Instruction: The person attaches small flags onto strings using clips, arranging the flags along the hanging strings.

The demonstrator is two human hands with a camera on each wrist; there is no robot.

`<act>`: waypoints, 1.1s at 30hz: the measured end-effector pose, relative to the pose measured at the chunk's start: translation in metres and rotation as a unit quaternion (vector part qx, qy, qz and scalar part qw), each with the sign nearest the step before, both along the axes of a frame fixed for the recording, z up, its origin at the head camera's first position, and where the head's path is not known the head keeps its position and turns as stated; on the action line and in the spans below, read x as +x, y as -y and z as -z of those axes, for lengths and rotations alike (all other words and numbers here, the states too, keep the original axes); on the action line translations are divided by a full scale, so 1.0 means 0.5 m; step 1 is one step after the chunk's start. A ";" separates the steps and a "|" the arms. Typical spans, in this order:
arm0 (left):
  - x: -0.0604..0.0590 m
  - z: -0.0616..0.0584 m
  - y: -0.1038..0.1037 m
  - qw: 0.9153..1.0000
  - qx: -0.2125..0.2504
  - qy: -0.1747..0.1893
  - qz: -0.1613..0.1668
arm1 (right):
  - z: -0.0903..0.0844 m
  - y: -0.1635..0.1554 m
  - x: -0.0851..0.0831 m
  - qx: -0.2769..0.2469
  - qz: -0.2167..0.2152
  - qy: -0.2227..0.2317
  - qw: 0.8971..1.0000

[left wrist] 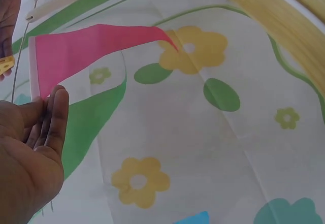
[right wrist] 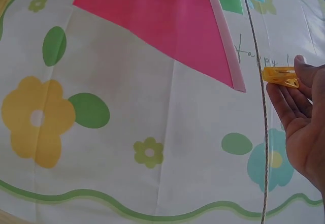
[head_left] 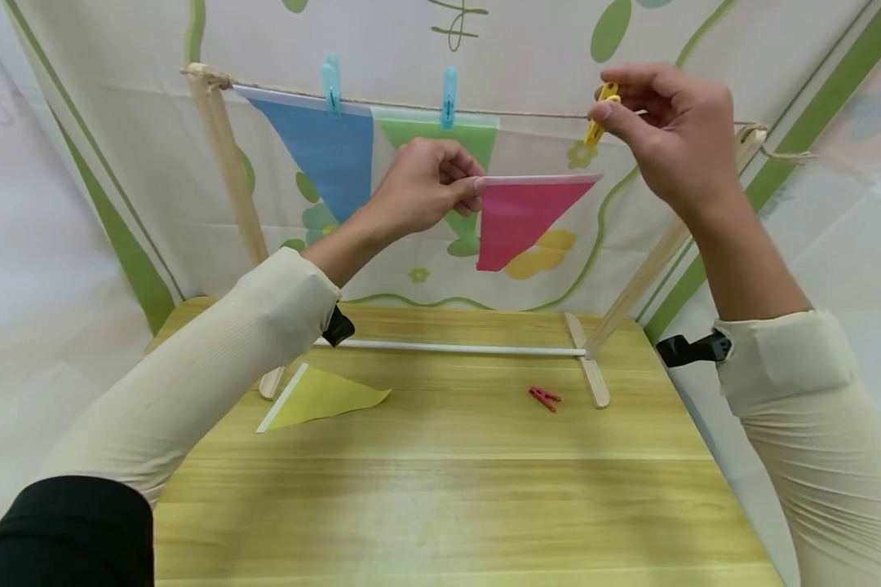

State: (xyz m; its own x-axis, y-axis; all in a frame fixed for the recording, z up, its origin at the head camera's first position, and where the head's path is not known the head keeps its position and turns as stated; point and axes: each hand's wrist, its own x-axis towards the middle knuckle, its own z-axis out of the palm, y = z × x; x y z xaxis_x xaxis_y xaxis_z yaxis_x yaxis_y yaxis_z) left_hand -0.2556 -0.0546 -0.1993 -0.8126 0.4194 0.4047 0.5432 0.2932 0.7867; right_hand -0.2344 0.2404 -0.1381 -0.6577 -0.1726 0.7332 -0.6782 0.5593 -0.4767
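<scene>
My left hand pinches the upper left corner of a pink pennant, which hangs below the string in front of the cloth. In my right hand is a yellow clothespin, held between thumb and fingers right by the twine. A blue pennant and a green pennant hang on that twine, each with a light-blue clothespin at its top edge. The left hand partly covers the green pennant. In the right wrist view, the pink pennant's white edge is apart from the twine.
On the wooden table lie a yellow pennant at the left and a red clothespin at the right. Wooden posts carry the twine, with a white rod between their feet. A printed cloth stands behind.
</scene>
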 end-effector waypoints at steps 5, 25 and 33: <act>0.002 -0.012 -0.011 1.000 0.000 -0.013 0.000 | -0.006 0.014 -0.004 0.004 -0.004 0.002 1.000; 0.008 -0.062 -0.023 0.995 0.029 -0.074 -0.058 | -0.028 0.064 -0.032 0.009 0.004 -0.008 1.000; 0.014 -0.088 -0.025 0.992 -0.007 -0.084 -0.096 | -0.046 0.074 -0.044 0.018 0.002 0.007 1.000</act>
State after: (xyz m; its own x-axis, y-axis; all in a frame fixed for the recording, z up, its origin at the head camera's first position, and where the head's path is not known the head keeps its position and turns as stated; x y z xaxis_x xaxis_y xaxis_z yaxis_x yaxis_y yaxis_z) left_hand -0.2487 -0.0421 -0.1552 -0.7997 0.2697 0.5364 0.5992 0.4140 0.6852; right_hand -0.2562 0.2035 -0.1152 -0.6688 -0.1955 0.7173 -0.6691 0.5788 -0.4662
